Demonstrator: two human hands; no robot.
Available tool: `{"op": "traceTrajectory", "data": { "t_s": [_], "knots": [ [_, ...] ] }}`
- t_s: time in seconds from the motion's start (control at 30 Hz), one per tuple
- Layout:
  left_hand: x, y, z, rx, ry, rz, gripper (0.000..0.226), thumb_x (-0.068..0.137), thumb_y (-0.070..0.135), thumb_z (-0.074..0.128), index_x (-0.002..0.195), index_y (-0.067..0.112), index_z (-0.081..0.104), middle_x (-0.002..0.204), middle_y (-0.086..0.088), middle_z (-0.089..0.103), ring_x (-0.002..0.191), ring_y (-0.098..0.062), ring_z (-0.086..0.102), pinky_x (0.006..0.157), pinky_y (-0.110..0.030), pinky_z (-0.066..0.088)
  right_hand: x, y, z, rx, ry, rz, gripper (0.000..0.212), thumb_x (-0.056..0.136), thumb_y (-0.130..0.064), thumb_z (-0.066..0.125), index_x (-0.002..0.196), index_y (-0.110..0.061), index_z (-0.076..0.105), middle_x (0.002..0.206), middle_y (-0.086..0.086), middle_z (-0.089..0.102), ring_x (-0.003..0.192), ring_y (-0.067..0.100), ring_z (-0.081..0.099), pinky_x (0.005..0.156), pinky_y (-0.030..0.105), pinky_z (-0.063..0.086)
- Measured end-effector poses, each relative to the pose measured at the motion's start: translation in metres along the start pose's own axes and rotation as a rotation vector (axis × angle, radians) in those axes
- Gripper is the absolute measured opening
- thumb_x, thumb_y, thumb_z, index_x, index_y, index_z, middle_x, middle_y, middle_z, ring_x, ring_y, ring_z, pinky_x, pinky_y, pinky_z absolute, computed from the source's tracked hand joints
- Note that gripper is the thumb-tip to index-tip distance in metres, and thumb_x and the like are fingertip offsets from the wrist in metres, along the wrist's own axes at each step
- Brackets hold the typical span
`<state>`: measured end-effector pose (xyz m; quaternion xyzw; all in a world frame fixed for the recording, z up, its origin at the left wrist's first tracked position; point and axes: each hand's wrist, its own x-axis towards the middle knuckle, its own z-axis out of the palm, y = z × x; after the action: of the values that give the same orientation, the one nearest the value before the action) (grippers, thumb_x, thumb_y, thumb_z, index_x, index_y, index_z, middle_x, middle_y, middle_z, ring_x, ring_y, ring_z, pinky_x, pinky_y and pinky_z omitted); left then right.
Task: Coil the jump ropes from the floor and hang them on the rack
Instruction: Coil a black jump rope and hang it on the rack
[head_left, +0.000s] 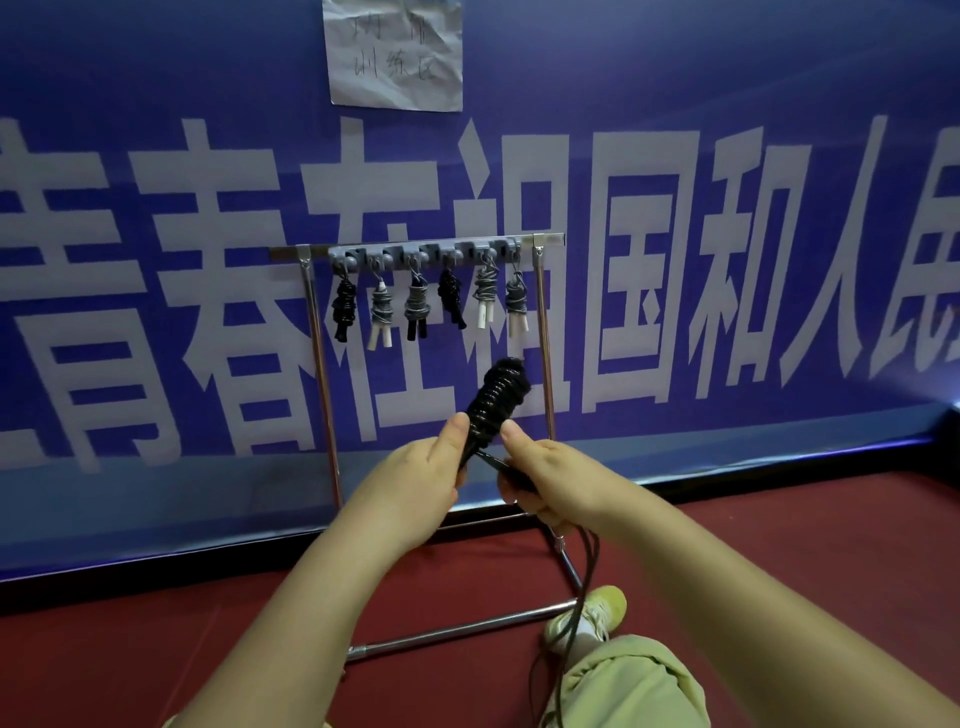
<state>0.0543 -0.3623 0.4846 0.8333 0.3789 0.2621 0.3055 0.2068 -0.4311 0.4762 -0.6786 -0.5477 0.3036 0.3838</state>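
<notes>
Both hands are up in front of the rack (543, 332), working on a black rope (496, 400). The left hand (415, 488) grips the lower end of the bundle, thumb pressed up along the side of the coils. The right hand (540, 478) sits just beside it, fingers curled round the rope's free strand where it comes off the bundle. So both hands are grasping the same rope, nearly touching each other.

The bundle sticks up and away from the hands, tilted to the right — tight black coils wound round what look like the handles. The loose tail (582, 597) drops from under the right hand, runs down past the shoe (592, 613) and trails toward the pale green trouser leg (623, 686) below.

Above and beyond the hands, six coiled ropes hang from the grey hook strip (423, 252) on the rack's top bar — a black bundle (344, 306) at the far left, a grey-wound one with white handles (517, 301) at the far right. The rack's chrome foot (457, 629) lies on the red floor (156, 649) under the forearms. Behind it all is a blue banner (727, 104) with big white characters, and a sheet of paper (393, 52) stuck on it up top.
</notes>
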Motion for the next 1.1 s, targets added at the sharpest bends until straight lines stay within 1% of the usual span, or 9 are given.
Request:
{"op": "traceTrajectory", "data": {
  "t_s": [0.2, 0.43, 0.6, 0.7, 0.77, 0.83, 0.9, 0.97, 1.1],
  "knots": [
    [0.003, 0.000, 0.002, 0.304, 0.064, -0.008, 0.060, 0.096, 0.057, 0.018, 0.090, 0.014, 0.060, 0.084, -0.003, 0.060, 0.081, -0.020, 0.057, 0.077, -0.038, 0.046, -0.008, 0.000, -0.001, 0.014, -0.068, -0.008, 0.064, 0.095, -0.064, 0.021, 0.083, -0.013, 0.057, 0.049, -0.013, 0.034, 0.045, 0.009, 0.025, 0.048, 0.025, 0.022],
    [-0.002, 0.011, 0.001, 0.386, 0.153, 0.051, 0.044, 0.089, 0.065, 0.036, 0.082, 0.025, 0.052, 0.069, 0.005, 0.055, 0.066, -0.013, 0.054, 0.056, -0.031, 0.039, -0.010, -0.004, 0.006, 0.211, -0.012, 0.029, 0.066, 0.090, -0.072, 0.024, 0.076, -0.016, 0.056, 0.055, -0.008, 0.034, 0.046, 0.009, 0.025, 0.047, 0.024, 0.020],
    [-0.011, 0.010, -0.013, 0.129, -0.016, 0.058, 0.035, 0.081, 0.058, 0.057, 0.084, 0.024, 0.058, 0.074, 0.005, 0.063, 0.064, -0.012, 0.056, 0.063, -0.031, 0.045, -0.015, -0.002, 0.005, 0.317, -0.011, -0.071, 0.057, 0.094, -0.061, 0.028, 0.071, -0.016, 0.053, 0.057, -0.006, 0.032, 0.049, 0.009, 0.022, 0.049, 0.025, 0.018],
    [-0.018, 0.016, -0.016, -0.260, -0.273, 0.005, 0.046, 0.082, 0.059, 0.053, 0.095, 0.017, 0.066, 0.078, 0.000, 0.070, 0.077, -0.018, 0.064, 0.087, -0.043, 0.053, -0.016, -0.005, 0.003, 0.420, -0.001, -0.163, 0.049, 0.093, -0.054, 0.037, 0.064, -0.016, 0.050, 0.051, -0.009, 0.034, 0.044, 0.007, 0.024, 0.045, 0.022, 0.018],
    [-0.021, 0.018, -0.017, -0.571, -0.502, -0.101, 0.064, 0.076, 0.065, 0.041, 0.094, 0.009, 0.068, 0.079, -0.009, 0.070, 0.074, -0.021, 0.063, 0.079, -0.040, 0.053, -0.017, -0.008, 0.002, 0.489, 0.018, -0.203, 0.042, 0.084, -0.054, 0.045, 0.064, -0.018, 0.046, 0.049, -0.009, 0.039, 0.041, 0.006, 0.029, 0.043, 0.019, 0.022],
    [-0.022, 0.020, -0.014, -0.892, -0.650, -0.177, 0.074, 0.077, 0.068, 0.033, 0.094, 0.007, 0.071, 0.081, -0.011, 0.069, 0.065, -0.019, 0.063, 0.066, -0.035, 0.054, -0.018, -0.011, 0.001, 0.476, 0.040, -0.235, 0.037, 0.078, -0.052, 0.037, 0.067, -0.021, 0.054, 0.050, -0.009, 0.049, 0.044, 0.005, 0.043, 0.048, 0.019, 0.034],
    [-0.020, 0.018, -0.011, -1.073, -0.651, -0.226, 0.078, 0.081, 0.070, 0.028, 0.087, 0.008, 0.075, 0.072, -0.005, 0.065, 0.054, -0.014, 0.058, 0.055, -0.029, 0.052, -0.017, -0.013, 0.001, 0.428, 0.069, -0.252, 0.040, 0.082, -0.052, 0.036, 0.058, -0.031, 0.061, 0.051, -0.011, 0.051, 0.050, 0.006, 0.044, 0.055, 0.024, 0.034],
    [-0.017, 0.019, -0.009, -1.093, -0.582, -0.251, 0.079, 0.086, 0.070, 0.022, 0.076, 0.010, 0.072, 0.059, 0.000, 0.054, 0.044, -0.010, 0.043, 0.049, -0.025, 0.045, -0.014, -0.016, 0.000, 0.326, 0.100, -0.234, 0.049, 0.090, -0.054, 0.034, 0.052, -0.031, 0.056, 0.050, -0.013, 0.041, 0.050, 0.006, 0.033, 0.056, 0.027, 0.027],
    [-0.009, 0.015, -0.001, -0.768, -0.325, -0.224, 0.070, 0.092, 0.067, 0.020, 0.076, 0.012, 0.061, 0.052, 0.003, 0.047, 0.038, -0.008, 0.028, 0.048, -0.023, 0.034, -0.006, -0.018, 0.001, -0.094, 0.110, -0.121, 0.057, 0.100, -0.055, 0.015, 0.066, -0.024, 0.048, 0.059, -0.008, 0.043, 0.050, 0.007, 0.036, 0.056, 0.024, 0.028]
  ]
}}
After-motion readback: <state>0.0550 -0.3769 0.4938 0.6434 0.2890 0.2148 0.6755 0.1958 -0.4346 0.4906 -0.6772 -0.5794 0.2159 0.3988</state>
